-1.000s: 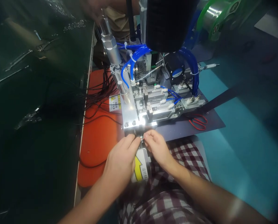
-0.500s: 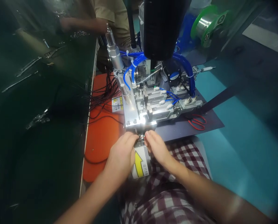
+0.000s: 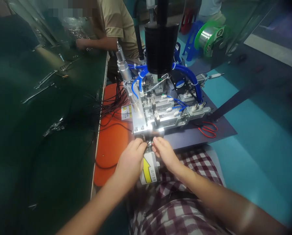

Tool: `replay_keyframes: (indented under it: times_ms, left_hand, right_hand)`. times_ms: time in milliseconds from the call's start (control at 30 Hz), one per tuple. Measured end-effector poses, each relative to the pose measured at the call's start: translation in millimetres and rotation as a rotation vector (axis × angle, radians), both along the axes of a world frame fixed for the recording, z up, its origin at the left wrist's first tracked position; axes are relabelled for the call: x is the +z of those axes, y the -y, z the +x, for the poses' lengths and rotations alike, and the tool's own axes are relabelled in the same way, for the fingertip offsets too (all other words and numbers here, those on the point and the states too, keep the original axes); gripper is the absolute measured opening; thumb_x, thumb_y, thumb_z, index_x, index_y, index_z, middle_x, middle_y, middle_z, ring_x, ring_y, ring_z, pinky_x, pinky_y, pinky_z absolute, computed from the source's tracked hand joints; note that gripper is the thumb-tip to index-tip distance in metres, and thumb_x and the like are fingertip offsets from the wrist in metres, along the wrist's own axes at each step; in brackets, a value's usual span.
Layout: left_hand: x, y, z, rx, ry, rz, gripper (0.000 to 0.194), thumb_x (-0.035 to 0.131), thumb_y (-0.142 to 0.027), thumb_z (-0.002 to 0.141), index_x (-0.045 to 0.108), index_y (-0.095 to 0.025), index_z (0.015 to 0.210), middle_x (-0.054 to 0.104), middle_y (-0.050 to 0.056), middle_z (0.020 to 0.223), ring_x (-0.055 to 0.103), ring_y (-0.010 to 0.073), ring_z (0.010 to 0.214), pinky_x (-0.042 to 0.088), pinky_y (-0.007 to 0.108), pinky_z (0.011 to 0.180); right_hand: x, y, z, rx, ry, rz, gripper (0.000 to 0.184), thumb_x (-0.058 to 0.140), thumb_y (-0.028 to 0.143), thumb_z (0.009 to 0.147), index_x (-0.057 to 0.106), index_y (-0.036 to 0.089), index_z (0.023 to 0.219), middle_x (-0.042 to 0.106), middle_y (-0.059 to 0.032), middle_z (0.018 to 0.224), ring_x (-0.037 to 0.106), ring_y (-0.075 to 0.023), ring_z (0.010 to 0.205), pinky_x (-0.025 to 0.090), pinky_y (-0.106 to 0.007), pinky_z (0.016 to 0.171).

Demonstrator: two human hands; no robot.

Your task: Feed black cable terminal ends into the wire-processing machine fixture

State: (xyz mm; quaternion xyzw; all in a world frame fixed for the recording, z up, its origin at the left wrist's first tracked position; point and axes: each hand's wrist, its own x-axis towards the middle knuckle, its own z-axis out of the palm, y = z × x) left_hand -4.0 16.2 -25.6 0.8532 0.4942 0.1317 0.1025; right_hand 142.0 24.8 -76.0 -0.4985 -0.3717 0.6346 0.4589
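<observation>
Beside orange board (image 3: 111, 143), hands (image 3: 131, 157) (image 3: 165, 152) pinch a seemingly metal part (image 3: 150, 143).

The dark green worktop (image 3: 69, 173) extends along the left side. Slender metallic items (image 3: 45, 79) lie on it, too blurred to identify. At its far end sits a person in a tan shirt (image 3: 115, 21). A green-flanged spool (image 3: 206, 36) carries silver-coloured wire. Beyond the spool stand a blue stool (image 3: 190, 44) and a red stool (image 3: 188, 19), near a second, partly visible person (image 3: 210, 7). The floor (image 3: 248, 143) is teal.
</observation>
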Motion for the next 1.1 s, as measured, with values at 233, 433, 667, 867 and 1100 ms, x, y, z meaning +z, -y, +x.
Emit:
replay_keyframes:
  times_ms: [233, 433, 667, 867, 1100]
  left_hand:
    - [-6.2, 16, -35, 0.095, 0.165, -0.023, 0.036, 0.039, -0.011, 0.091, 0.066, -0.022, 0.112, 0.057, 0.006, 0.095, 0.057, 0.0178, 0.091, 0.053, 0.034, 0.079]
    - [0.8, 19, -81, 0.042, -0.029, 0.069, 0.025, 0.041, -0.018, 0.093, 0.064, -0.019, 0.101, 0.065, 0.007, 0.095, 0.061, 0.0176, 0.089, 0.053, 0.030, 0.077]
    - [-1.0, 16, -75, -0.014, -0.204, 0.202, 0.032, 0.039, -0.005, 0.085, 0.069, -0.017, 0.093, 0.069, 0.011, 0.092, 0.061, 0.0198, 0.074, 0.052, 0.031, 0.067]
    - [-22.5, 48, -68, 0.144, -0.236, 0.342, 0.049, 0.036, 0.000, 0.082, 0.061, -0.018, 0.120, 0.068, 0.013, 0.109, 0.062, 0.0257, 0.101, 0.054, 0.040, 0.085]
    - [-26.8, 49, -72, 0.187, -0.172, 0.329, 0.048, 0.034, -0.004, 0.084, 0.063, -0.016, 0.119, 0.068, 0.012, 0.112, 0.063, 0.0246, 0.104, 0.056, 0.038, 0.087]
  right_hand:
    - [4.5, 0, 0, -0.035, -0.082, -0.044, 0.038, 0.065, 0.050, 0.071, 0.044, 0.020, 0.063, 0.041, 0.0083, 0.052, 0.030, -0.0060, 0.045, 0.025, -0.021, 0.044]
    - [6.7, 0, 1, -0.027, -0.120, -0.053, 0.039, 0.066, 0.049, 0.069, 0.042, 0.020, 0.060, 0.040, 0.0088, 0.051, 0.029, -0.0053, 0.043, 0.022, -0.021, 0.043]
    - [5.9, 1, 0, -0.029, -0.085, -0.040, 0.037, 0.067, 0.047, 0.070, 0.044, 0.020, 0.062, 0.039, 0.0098, 0.050, 0.030, -0.0054, 0.044, 0.023, -0.022, 0.045]
    - [-0.6, 4, 6, -0.057, -0.068, -0.046, 0.040, 0.065, 0.055, 0.071, 0.050, 0.018, 0.066, 0.047, 0.0063, 0.054, 0.034, -0.0064, 0.044, 0.026, -0.023, 0.045]
    - [-16.5, 48, 51, -0.191, 0.041, -0.157, 0.052, 0.061, 0.068, 0.069, 0.053, 0.017, 0.076, 0.046, 0.0062, 0.054, 0.033, -0.0062, 0.042, 0.024, -0.023, 0.043]
